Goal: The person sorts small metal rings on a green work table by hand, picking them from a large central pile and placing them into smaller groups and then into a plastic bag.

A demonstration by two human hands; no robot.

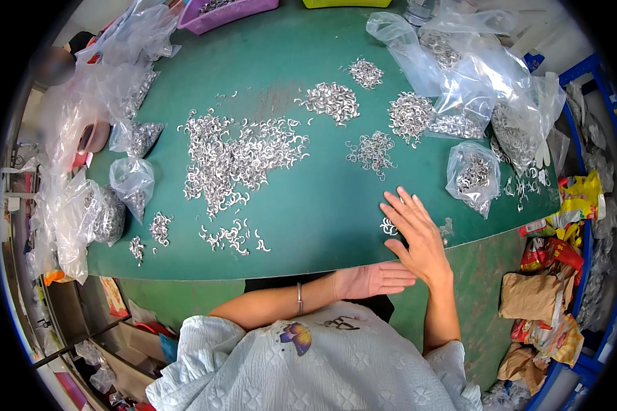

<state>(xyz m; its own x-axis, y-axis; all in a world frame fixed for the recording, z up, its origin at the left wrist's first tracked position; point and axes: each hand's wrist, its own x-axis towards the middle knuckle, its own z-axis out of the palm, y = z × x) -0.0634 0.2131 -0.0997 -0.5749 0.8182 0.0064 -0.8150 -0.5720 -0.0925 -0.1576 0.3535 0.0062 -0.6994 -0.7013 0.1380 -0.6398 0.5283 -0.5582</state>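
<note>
At the flat green counter [315, 222], an unclenched right hand [418, 238] flanked curved silver metal pieces [388, 226]; left hand [371, 281] lay empty; small piles [332, 103] stood apart, big heap [236, 156] seemingly unsorted!

Workshop: metal-part heaps [332, 102], green worktable [315, 229], blue shelving [580, 70].

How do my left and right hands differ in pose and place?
The left hand shows its palm; the right hand shows its back. The left hand is at the near edge of the green table; the right hand is over the tabletop, by a small metal cluster. The left hand's fingers point right; the right hand's point forward. Both are open.
</note>
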